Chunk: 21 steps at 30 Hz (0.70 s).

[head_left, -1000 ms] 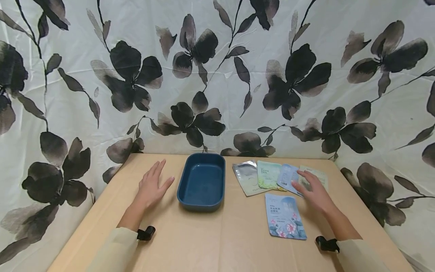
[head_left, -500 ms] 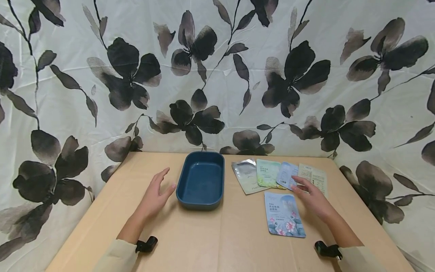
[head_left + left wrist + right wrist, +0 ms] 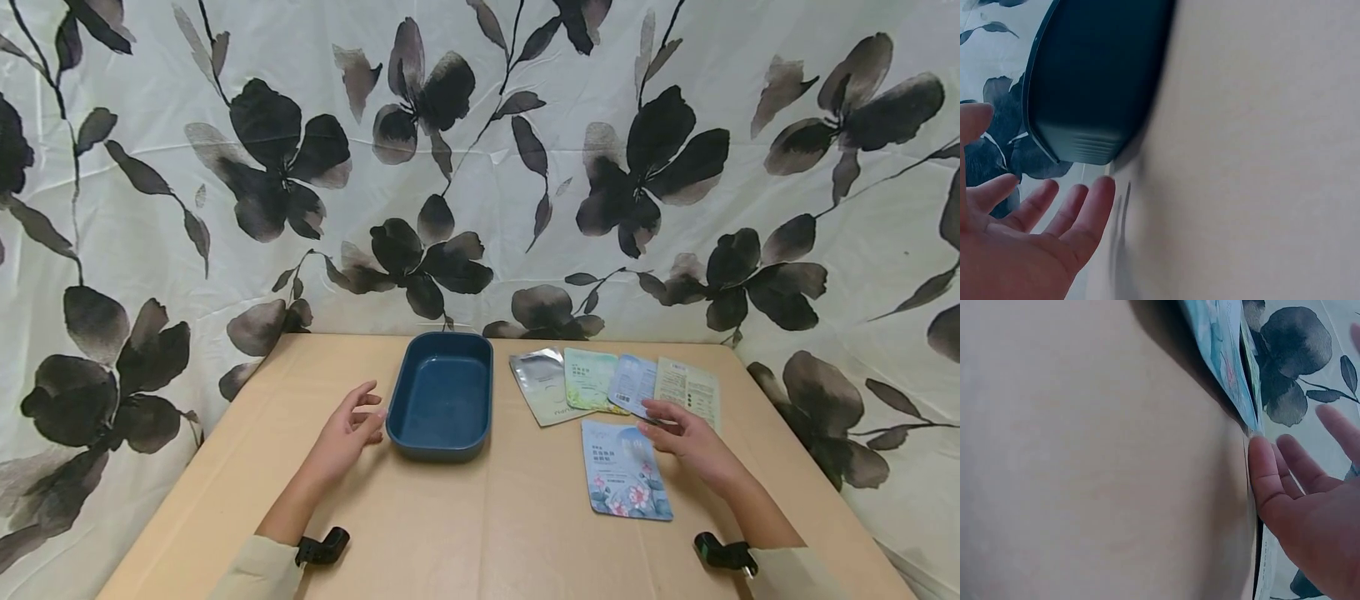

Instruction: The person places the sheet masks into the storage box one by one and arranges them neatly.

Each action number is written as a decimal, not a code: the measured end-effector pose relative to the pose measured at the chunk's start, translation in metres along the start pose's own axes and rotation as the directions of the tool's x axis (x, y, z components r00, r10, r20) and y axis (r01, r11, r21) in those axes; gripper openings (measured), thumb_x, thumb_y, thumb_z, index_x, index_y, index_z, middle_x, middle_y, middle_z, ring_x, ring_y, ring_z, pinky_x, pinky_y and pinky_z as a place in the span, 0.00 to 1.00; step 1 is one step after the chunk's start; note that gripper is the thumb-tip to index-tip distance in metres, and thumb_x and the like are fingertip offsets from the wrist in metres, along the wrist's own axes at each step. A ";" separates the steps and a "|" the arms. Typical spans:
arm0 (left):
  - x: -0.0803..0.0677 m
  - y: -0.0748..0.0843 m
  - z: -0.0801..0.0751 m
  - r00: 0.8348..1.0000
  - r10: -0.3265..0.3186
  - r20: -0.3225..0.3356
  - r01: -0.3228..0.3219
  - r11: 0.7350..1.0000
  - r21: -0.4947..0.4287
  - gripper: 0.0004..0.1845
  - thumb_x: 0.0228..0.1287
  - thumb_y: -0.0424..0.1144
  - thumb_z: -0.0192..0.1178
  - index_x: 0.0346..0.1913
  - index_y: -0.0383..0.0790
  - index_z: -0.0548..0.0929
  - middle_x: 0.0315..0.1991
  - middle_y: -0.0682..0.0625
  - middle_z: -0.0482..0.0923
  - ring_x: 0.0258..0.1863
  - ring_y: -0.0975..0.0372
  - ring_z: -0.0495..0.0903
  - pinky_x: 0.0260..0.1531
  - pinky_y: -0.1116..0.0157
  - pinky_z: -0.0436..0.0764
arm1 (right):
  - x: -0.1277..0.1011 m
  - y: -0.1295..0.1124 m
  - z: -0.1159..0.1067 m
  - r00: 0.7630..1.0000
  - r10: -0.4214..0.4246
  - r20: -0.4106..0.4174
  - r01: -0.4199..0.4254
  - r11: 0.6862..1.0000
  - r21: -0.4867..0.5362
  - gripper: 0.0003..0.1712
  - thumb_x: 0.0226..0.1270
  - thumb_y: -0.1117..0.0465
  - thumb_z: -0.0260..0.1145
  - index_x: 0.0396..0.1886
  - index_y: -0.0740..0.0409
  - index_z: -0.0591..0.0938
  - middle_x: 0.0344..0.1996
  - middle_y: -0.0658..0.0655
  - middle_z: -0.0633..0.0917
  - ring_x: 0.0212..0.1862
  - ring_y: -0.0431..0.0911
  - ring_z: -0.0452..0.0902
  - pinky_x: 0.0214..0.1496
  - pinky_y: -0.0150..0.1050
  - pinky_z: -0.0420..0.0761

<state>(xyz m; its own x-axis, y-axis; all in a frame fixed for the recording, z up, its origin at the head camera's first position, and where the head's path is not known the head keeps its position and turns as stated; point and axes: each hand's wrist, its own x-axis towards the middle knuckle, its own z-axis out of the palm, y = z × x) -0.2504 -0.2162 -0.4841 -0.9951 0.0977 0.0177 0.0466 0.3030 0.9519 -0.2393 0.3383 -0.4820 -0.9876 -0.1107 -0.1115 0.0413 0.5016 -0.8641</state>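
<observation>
A dark blue rectangular tray [image 3: 439, 442] stands at the middle back of the table. My left hand [image 3: 343, 435] hovers by its left side, fingers loosely bent and holding nothing; in the left wrist view a gap shows between fingertips and tray [image 3: 1091, 81]. My right hand [image 3: 693, 446] is over the right-hand packets, fingers relaxed and nothing between them. Nearest to it is a blue flowered sachet [image 3: 626, 475], lying flat. Behind lie a smaller blue sachet [image 3: 632, 382] and a cream printed one [image 3: 690, 390]. Whether a fingertip touches a sachet, I cannot tell.
A silver pouch [image 3: 547, 385] and a green sachet [image 3: 592, 379] overlap to the right of the tray. The wooden table [image 3: 487, 542] meets a flower-printed cloth [image 3: 525, 208] at the back. A black wrist camera [image 3: 324, 547] sits on the left wrist.
The fingers of my left hand have bent in slightly near the tray. My right hand has drawn a little toward the front, uncovering more of the cream sachet. Tray and sachets stay put.
</observation>
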 end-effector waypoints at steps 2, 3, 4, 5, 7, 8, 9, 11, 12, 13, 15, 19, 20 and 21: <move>0.000 -0.001 -0.001 1.000 -0.013 0.016 0.014 0.999 -0.032 0.33 0.78 0.43 0.57 0.79 0.41 0.58 0.68 0.34 0.65 0.54 0.50 0.81 0.51 0.55 0.87 | 0.000 0.002 0.000 1.000 0.008 0.017 -0.008 1.000 -0.013 0.43 0.72 0.42 0.66 0.77 0.60 0.66 0.71 0.69 0.70 0.67 0.62 0.72 0.55 0.38 0.86; -0.001 -0.002 -0.001 1.000 -0.017 0.025 0.018 0.999 -0.050 0.33 0.78 0.43 0.57 0.79 0.39 0.58 0.68 0.34 0.65 0.52 0.52 0.83 0.51 0.55 0.87 | 0.000 0.003 0.000 1.000 0.013 0.023 -0.013 1.000 -0.017 0.43 0.71 0.42 0.67 0.77 0.60 0.66 0.71 0.69 0.70 0.67 0.62 0.73 0.55 0.38 0.86; -0.001 -0.002 -0.001 0.999 -0.021 0.031 0.023 0.997 -0.069 0.33 0.78 0.42 0.57 0.78 0.38 0.59 0.67 0.34 0.65 0.49 0.54 0.84 0.50 0.55 0.87 | 0.001 0.004 0.000 0.999 0.019 0.029 -0.018 1.000 -0.016 0.43 0.71 0.42 0.67 0.76 0.60 0.66 0.70 0.69 0.71 0.67 0.61 0.73 0.54 0.38 0.86; -0.001 -0.003 -0.001 0.999 -0.025 0.040 0.029 0.996 -0.090 0.33 0.78 0.42 0.56 0.78 0.37 0.59 0.66 0.33 0.65 0.46 0.55 0.84 0.50 0.55 0.87 | 0.001 0.004 0.001 0.999 0.025 0.034 -0.024 1.000 -0.017 0.43 0.71 0.42 0.67 0.76 0.60 0.66 0.70 0.69 0.72 0.66 0.61 0.73 0.54 0.37 0.86; -0.002 -0.003 0.000 0.998 -0.027 0.056 0.034 0.992 -0.120 0.33 0.78 0.41 0.56 0.78 0.34 0.59 0.64 0.34 0.66 0.42 0.57 0.86 0.49 0.56 0.88 | 0.001 0.005 0.001 0.998 0.025 0.050 -0.024 1.000 -0.021 0.44 0.70 0.43 0.68 0.76 0.61 0.66 0.69 0.69 0.72 0.66 0.60 0.74 0.53 0.37 0.86; -0.002 -0.003 0.000 0.998 -0.029 0.060 0.037 0.990 -0.134 0.32 0.78 0.40 0.56 0.78 0.34 0.59 0.62 0.34 0.67 0.41 0.58 0.86 0.48 0.56 0.88 | 0.001 0.005 0.001 0.998 0.022 0.054 -0.021 0.999 -0.025 0.44 0.70 0.44 0.69 0.76 0.61 0.66 0.69 0.69 0.73 0.65 0.60 0.75 0.53 0.37 0.86; -0.002 -0.003 0.000 0.997 -0.030 0.066 0.039 0.989 -0.144 0.32 0.78 0.40 0.56 0.78 0.33 0.59 0.61 0.34 0.67 0.41 0.59 0.86 0.48 0.57 0.88 | 0.001 0.005 0.001 0.998 0.020 0.056 -0.018 0.999 -0.030 0.44 0.70 0.44 0.69 0.76 0.62 0.66 0.69 0.69 0.73 0.64 0.59 0.75 0.52 0.37 0.85; -0.002 -0.003 0.001 0.997 -0.039 0.072 0.051 0.984 -0.170 0.32 0.78 0.40 0.57 0.77 0.33 0.60 0.59 0.36 0.68 0.40 0.60 0.86 0.47 0.57 0.88 | 0.001 0.005 0.001 0.998 0.017 0.054 -0.015 0.999 -0.051 0.44 0.69 0.45 0.70 0.76 0.62 0.67 0.69 0.69 0.74 0.62 0.57 0.76 0.50 0.34 0.84; -0.002 -0.003 0.002 0.996 -0.046 0.073 0.058 0.982 -0.181 0.33 0.77 0.40 0.58 0.77 0.33 0.61 0.57 0.37 0.68 0.40 0.61 0.85 0.47 0.57 0.88 | 0.001 0.005 0.001 0.998 0.014 0.053 -0.011 0.998 -0.063 0.43 0.68 0.45 0.71 0.75 0.62 0.68 0.69 0.68 0.74 0.61 0.57 0.76 0.49 0.33 0.83; -0.001 -0.003 0.002 0.996 -0.054 0.073 0.068 0.978 -0.195 0.33 0.77 0.40 0.58 0.77 0.33 0.61 0.56 0.38 0.69 0.40 0.62 0.85 0.47 0.58 0.88 | 0.001 0.005 0.001 0.999 0.009 0.054 -0.004 0.997 -0.078 0.43 0.68 0.46 0.71 0.75 0.62 0.68 0.69 0.68 0.75 0.60 0.56 0.76 0.49 0.32 0.82; -0.001 -0.004 0.002 0.995 -0.072 0.071 0.086 0.970 -0.229 0.33 0.76 0.39 0.59 0.77 0.33 0.61 0.54 0.40 0.69 0.39 0.62 0.84 0.46 0.58 0.88 | 0.001 0.006 0.001 0.999 0.001 0.050 0.004 0.995 -0.104 0.43 0.67 0.46 0.72 0.74 0.61 0.70 0.67 0.67 0.76 0.58 0.54 0.75 0.47 0.30 0.80; 0.000 -0.006 0.002 0.994 -0.093 0.066 0.108 0.952 -0.287 0.32 0.75 0.37 0.59 0.76 0.33 0.62 0.50 0.44 0.71 0.38 0.63 0.83 0.44 0.59 0.88 | 0.002 0.006 0.002 0.999 -0.020 0.046 0.025 0.992 -0.120 0.42 0.65 0.49 0.75 0.72 0.63 0.72 0.60 0.66 0.79 0.53 0.52 0.73 0.44 0.28 0.78; 0.001 -0.007 0.002 0.993 -0.093 0.067 0.109 0.948 -0.298 0.32 0.75 0.36 0.60 0.76 0.33 0.62 0.49 0.45 0.71 0.38 0.63 0.83 0.44 0.60 0.88 | 0.002 0.007 0.002 0.999 -0.019 0.043 0.024 0.993 -0.118 0.42 0.64 0.49 0.75 0.72 0.63 0.72 0.59 0.65 0.79 0.52 0.52 0.73 0.43 0.28 0.78; 0.001 -0.007 0.002 0.993 -0.094 0.071 0.111 0.945 -0.309 0.32 0.75 0.36 0.60 0.77 0.33 0.62 0.49 0.46 0.71 0.38 0.63 0.83 0.45 0.60 0.88 | 0.003 0.007 0.002 0.999 -0.018 0.041 0.022 0.993 -0.117 0.42 0.63 0.50 0.76 0.72 0.63 0.72 0.58 0.64 0.80 0.51 0.51 0.73 0.43 0.28 0.78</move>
<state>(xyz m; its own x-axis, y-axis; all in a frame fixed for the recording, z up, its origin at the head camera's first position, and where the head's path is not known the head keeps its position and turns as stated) -0.2519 -0.2166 -0.4914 -0.9864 0.1355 -0.0931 -0.0934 0.0040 0.9956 -0.2414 0.3397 -0.4897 -0.9811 -0.1545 -0.1161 0.0012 0.5956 -0.8033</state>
